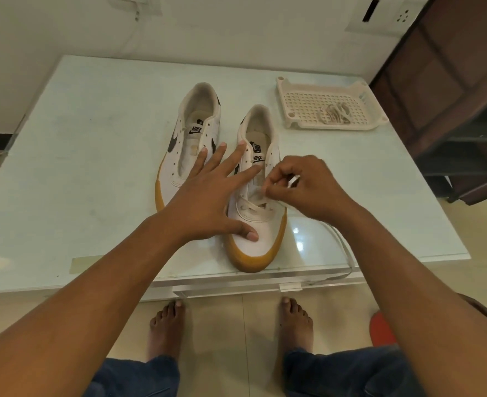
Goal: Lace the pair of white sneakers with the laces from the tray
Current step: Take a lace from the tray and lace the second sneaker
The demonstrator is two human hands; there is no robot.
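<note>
Two white sneakers with tan soles stand toe-towards-me on the table. The left sneaker (192, 138) has no lace in it. The right sneaker (258, 224) has a white lace (252, 206) threaded through its lowest eyelets. My left hand (208, 196) lies flat with spread fingers on the right sneaker, thumb on the toe cap. My right hand (302, 187) pinches the lace at the sneaker's right eyelet row. The lace's free end (345, 253) trails over the table's front edge. A second bundled lace (335, 113) lies in the white perforated tray (291, 121).
The tray sits at the table's back right. A dark wooden shelf unit (451, 96) stands to the right of the glass-topped table (79, 167). My bare feet (165, 325) are on the tiled floor below the front edge, with a red object (381, 330) beside them.
</note>
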